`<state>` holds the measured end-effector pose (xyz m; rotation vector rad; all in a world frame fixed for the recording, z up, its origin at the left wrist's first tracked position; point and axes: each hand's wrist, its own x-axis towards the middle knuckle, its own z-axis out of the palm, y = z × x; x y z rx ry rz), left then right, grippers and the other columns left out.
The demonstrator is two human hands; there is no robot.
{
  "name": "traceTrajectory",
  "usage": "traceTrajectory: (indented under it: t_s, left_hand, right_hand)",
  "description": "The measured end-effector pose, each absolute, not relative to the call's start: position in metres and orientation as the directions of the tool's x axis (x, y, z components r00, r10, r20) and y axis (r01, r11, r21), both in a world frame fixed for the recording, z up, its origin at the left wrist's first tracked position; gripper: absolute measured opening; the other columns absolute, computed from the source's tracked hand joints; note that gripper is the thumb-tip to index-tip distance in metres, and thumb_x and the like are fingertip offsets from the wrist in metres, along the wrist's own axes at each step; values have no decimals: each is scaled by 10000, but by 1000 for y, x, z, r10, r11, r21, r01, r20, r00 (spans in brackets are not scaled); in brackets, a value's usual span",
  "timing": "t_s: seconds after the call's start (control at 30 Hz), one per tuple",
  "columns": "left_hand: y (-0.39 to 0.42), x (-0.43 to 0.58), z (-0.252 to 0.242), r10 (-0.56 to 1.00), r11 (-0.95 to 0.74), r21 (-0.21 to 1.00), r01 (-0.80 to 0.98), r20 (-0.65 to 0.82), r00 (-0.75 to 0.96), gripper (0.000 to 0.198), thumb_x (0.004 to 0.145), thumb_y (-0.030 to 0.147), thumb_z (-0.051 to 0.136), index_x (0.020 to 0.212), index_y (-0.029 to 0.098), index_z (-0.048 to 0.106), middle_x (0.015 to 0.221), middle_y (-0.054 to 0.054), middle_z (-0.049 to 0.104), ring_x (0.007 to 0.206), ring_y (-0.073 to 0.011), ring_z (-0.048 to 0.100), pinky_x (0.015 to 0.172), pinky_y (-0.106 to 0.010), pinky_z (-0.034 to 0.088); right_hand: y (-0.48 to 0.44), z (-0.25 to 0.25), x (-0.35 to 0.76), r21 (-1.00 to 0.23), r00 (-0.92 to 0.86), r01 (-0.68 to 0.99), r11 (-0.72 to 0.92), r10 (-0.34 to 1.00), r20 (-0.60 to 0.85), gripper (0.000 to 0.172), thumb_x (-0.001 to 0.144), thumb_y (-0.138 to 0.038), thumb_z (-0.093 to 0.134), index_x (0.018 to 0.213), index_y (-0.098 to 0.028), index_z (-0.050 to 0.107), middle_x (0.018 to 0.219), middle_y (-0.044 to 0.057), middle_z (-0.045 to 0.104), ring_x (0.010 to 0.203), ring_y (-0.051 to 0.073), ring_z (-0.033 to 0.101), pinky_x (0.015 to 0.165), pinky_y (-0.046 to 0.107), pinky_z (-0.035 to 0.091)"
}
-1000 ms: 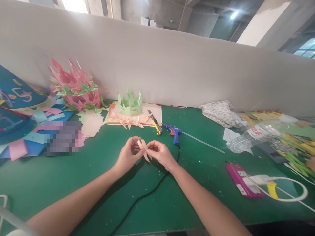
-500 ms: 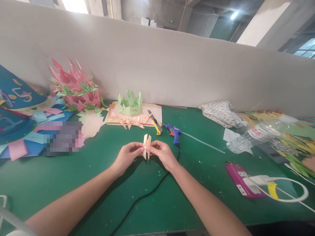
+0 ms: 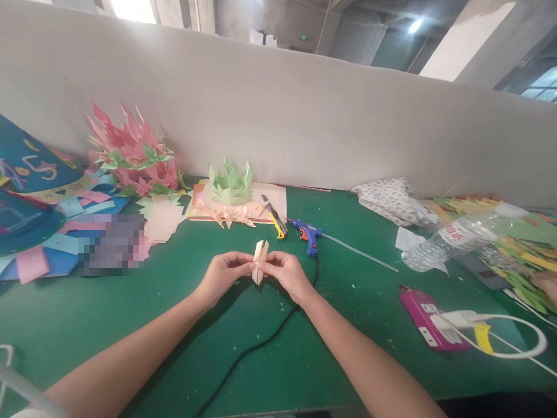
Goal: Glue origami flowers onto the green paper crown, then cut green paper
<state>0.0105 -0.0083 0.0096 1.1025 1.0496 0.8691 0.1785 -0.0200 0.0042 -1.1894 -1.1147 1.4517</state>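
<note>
Between my two hands stands a small piece of folded cream paper (image 3: 260,255), held upright above the green table. My left hand (image 3: 226,277) pinches its left side between thumb and fingers. On its right side, the thumb and fingers of my right hand (image 3: 287,274) close on the same paper. Just beyond my hands lie a yellow utility knife (image 3: 275,219) and a blue glue gun (image 3: 310,237) with a clear glue stick in its back. A green paper crown (image 3: 230,184) sits farther back, behind several peach folded paper pieces (image 3: 226,215).
Pink paper crowns (image 3: 134,151) and blue cone hats (image 3: 35,168) stand at the left. To the right are a plastic bottle (image 3: 461,232), a purple power strip (image 3: 429,319) and a patterned cloth (image 3: 391,200). The glue gun's black cord (image 3: 256,348) runs beneath my right arm.
The folded paper has turned and tipped slightly, and its two upright parts now sit closer together. Both hands keep their hold in nearly the same place.
</note>
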Motion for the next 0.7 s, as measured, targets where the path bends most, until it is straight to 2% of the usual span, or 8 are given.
traceTrajectory:
  t_s: [0.17,0.43,0.7]
  left_hand:
    - [-7,9,11,886,350,935,-51,-313,341,373,589,397,758,850,135,715,828,-68,729,777,-182,659,843,-322,489]
    - [-4,4,14,831,385,921,-63,-316,457,391,639,448,714,851,120,719,802,-83,724,831,-190,653,882,-325,474]
    - [-5,8,11,875,334,942,13,-315,367,322,590,407,753,750,131,710,727,-48,709,645,-119,608,714,-252,485]
  right_hand:
    - [-20,4,178,-981,-106,-118,-154,984,-141,262,576,-359,770,690,-163,637,683,7,664,635,145,605,643,280,481]
    - [-18,2,180,-977,-131,-127,-174,979,-157,277,574,-361,772,684,-161,615,668,-3,651,626,141,604,634,278,478]
    - [-19,3,179,-976,-134,-117,-182,977,-166,275,556,-346,784,660,-158,613,663,1,653,625,141,601,629,275,476]
